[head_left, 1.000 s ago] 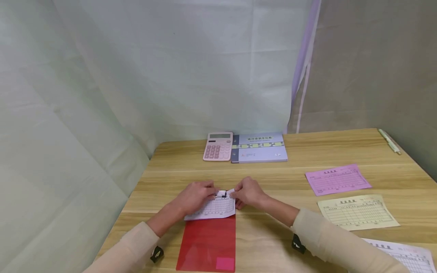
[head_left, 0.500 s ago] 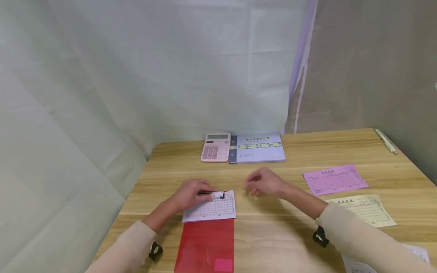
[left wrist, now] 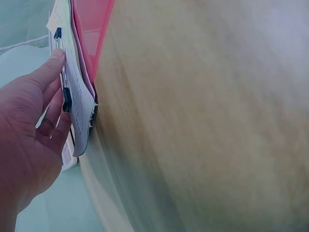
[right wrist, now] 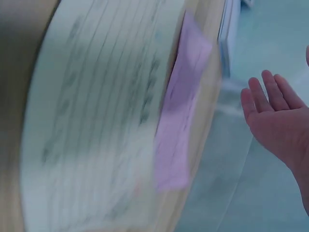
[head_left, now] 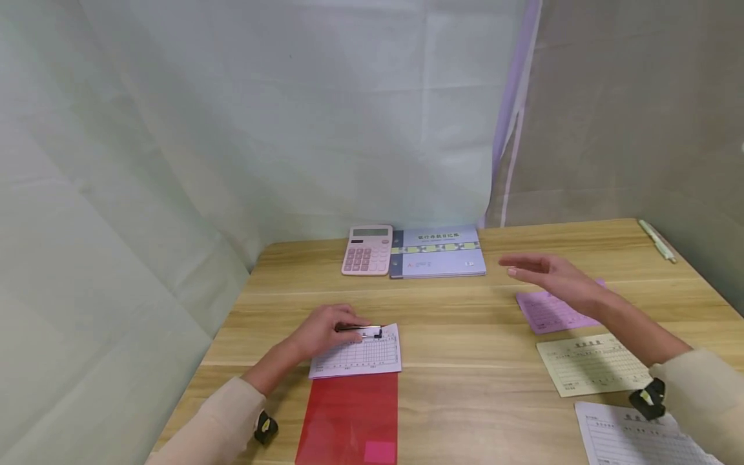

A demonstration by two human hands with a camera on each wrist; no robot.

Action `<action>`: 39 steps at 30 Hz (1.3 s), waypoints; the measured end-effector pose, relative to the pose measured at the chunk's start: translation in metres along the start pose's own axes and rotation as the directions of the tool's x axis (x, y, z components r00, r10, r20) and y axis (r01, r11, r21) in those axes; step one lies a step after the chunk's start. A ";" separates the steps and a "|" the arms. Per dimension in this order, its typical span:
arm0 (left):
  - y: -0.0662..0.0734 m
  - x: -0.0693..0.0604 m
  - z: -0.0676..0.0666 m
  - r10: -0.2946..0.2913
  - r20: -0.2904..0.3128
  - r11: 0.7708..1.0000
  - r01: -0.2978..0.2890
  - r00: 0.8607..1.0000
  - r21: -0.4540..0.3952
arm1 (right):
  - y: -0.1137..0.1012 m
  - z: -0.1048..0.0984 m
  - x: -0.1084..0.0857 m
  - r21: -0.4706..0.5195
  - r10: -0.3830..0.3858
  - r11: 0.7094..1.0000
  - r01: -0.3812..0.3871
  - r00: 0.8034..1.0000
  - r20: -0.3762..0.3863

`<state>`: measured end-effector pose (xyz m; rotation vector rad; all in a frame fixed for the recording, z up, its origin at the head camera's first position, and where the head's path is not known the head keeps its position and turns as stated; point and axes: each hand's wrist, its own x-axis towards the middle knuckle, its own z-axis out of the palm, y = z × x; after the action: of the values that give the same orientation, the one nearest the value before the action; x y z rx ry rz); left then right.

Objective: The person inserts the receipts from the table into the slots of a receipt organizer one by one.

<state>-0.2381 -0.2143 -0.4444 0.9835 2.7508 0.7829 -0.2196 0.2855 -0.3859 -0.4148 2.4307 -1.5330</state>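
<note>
My left hand (head_left: 329,330) holds the metal clip (head_left: 372,332) at the top of a stack of printed slips (head_left: 360,356) lying on a red folder (head_left: 351,413). In the left wrist view, the thumb of the left hand (left wrist: 34,111) presses on the clip, with the other fingers at the edge of the slips (left wrist: 79,96). My right hand (head_left: 560,281), fingers extended and holding nothing, hovers above a purple slip (head_left: 549,313). Below that lie a yellow slip (head_left: 587,368) and a white slip (head_left: 630,439). The right wrist view shows the right hand (right wrist: 277,116) with its fingers spread.
A pink calculator (head_left: 367,250) stands beside a blue account book (head_left: 438,252) at the back of the wooden table (head_left: 465,400). A pen (head_left: 657,241) lies near the back right edge. Pale cloth (head_left: 349,129) hangs behind the table.
My right hand has let go of the slips' right edge and moved right, over the purple slip. My left hand has stayed at the clip.
</note>
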 end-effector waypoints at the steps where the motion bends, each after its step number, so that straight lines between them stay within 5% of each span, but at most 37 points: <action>1: 0.000 0.000 0.000 0.003 0.000 1.000 -0.003 1.000 0.002 | 0.004 -0.008 -0.004 -0.037 0.010 0.999 -0.011 1.000 -0.021; 7: 0.000 0.000 0.000 0.009 0.001 1.000 -0.009 1.000 0.004 | 0.034 -0.044 -0.023 -0.217 0.031 0.974 -0.057 0.992 -0.123; 18: -0.001 0.002 0.000 -0.008 0.009 1.000 0.008 1.000 0.001 | 0.087 -0.081 -0.048 -0.371 0.073 0.915 -0.161 0.968 -0.240; 27: -0.001 0.002 -0.001 -0.035 0.018 0.999 0.035 0.999 0.007 | 0.107 -0.085 -0.050 -0.403 0.069 0.895 -0.193 0.951 -0.302; 39: 0.000 0.002 0.000 -0.023 0.015 1.000 0.022 1.000 0.012 | 0.105 -0.083 -0.046 -0.425 0.048 0.880 -0.211 0.931 -0.361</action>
<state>-0.2397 -0.2134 -0.4440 0.9549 2.7521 0.7539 -0.2169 0.4145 -0.4440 -0.0528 3.0274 -1.0270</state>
